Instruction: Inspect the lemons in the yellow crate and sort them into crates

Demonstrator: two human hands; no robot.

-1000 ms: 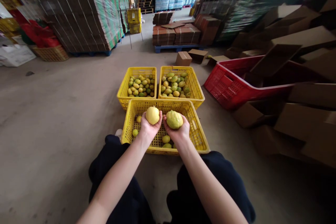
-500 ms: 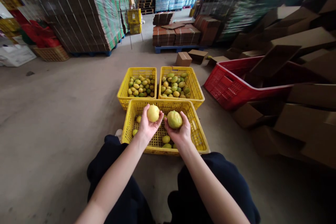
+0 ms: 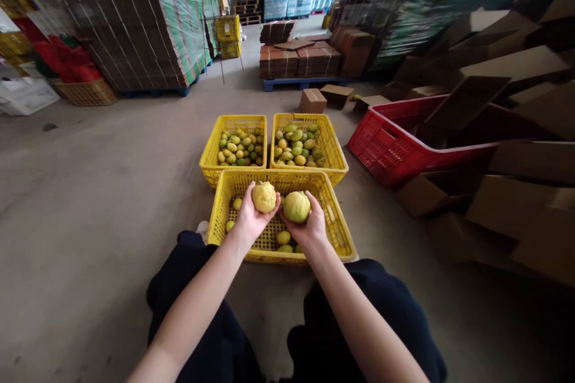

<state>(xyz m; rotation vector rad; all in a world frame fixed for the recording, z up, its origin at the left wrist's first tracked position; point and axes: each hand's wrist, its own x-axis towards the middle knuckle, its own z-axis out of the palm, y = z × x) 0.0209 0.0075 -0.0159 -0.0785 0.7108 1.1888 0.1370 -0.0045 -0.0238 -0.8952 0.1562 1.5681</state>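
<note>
— Cupping what, at frame centre?
— A yellow lemon (image 3: 264, 197) is held in the left hand (image 3: 251, 218), a greener lemon (image 3: 296, 207) in the right hand (image 3: 308, 228), above the near crate (image 3: 345, 239).
— Long axes?
— Cannot be told.

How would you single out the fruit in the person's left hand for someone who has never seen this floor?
Find the three yellow crates on the concrete floor; the nearest crate, between the person's knees, is almost empty. Above it the left hand cups a lemon. It is pale yellow and bumpy, whereas the fruit in the right hand beside it is greener.
</note>
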